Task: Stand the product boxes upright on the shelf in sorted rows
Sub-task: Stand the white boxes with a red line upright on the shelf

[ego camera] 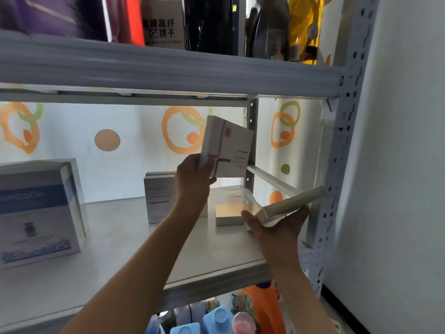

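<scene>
The left hand (192, 182) grips a white box with red lines (227, 147) by its lower corner, tilted above the shelf (134, 239); the right hand (277, 225) holds a thin beige box (292, 204) nearly flat from beneath, fingers curled at its edge. Best to lower the white box beside the upright grey box (160, 201), square its base, then release. I count 2 boxes in hand, 1 flat box (228, 213) lying on the shelf, 1 upright grey box, and 1 large blue-banded box (36, 210) at left.
</scene>
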Demonstrator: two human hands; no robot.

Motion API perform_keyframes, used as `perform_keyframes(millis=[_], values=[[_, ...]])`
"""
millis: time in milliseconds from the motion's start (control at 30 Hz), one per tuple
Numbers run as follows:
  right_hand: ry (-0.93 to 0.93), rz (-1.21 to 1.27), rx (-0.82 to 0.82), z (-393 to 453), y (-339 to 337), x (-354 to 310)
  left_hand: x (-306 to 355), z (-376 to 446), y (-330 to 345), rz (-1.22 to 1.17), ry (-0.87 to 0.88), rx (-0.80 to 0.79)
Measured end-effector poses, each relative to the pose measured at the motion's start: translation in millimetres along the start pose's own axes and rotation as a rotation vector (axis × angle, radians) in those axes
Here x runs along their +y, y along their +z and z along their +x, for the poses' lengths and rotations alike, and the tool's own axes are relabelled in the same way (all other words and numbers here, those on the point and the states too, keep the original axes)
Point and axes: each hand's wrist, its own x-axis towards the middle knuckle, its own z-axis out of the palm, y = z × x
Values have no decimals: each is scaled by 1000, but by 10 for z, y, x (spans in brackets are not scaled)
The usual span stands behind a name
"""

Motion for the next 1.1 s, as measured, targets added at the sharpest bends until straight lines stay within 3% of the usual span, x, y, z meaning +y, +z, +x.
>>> perform_keyframes(millis=[100, 467, 533, 667, 767, 1100], values=[[-9, -12, 4, -2, 45, -31, -18, -109, -125, -133, -77, -4], [-15, -8, -162, 18, 17, -256, -277, -345, -486, -240, -190, -83], [-40, -35, -124, 93, 67, -343, -296, -377, -537, -258, -220, -64], [28, -369, -22, 345, 238, -530, -333, -451, -686, -373, -290, -9], [100, -677, -65, 512, 381, -514, -359, -486, -819, -455, -311, 47], [125, -1110, -217, 563, 728, -183, -392, -585, -1043, -602, -379, 45]])
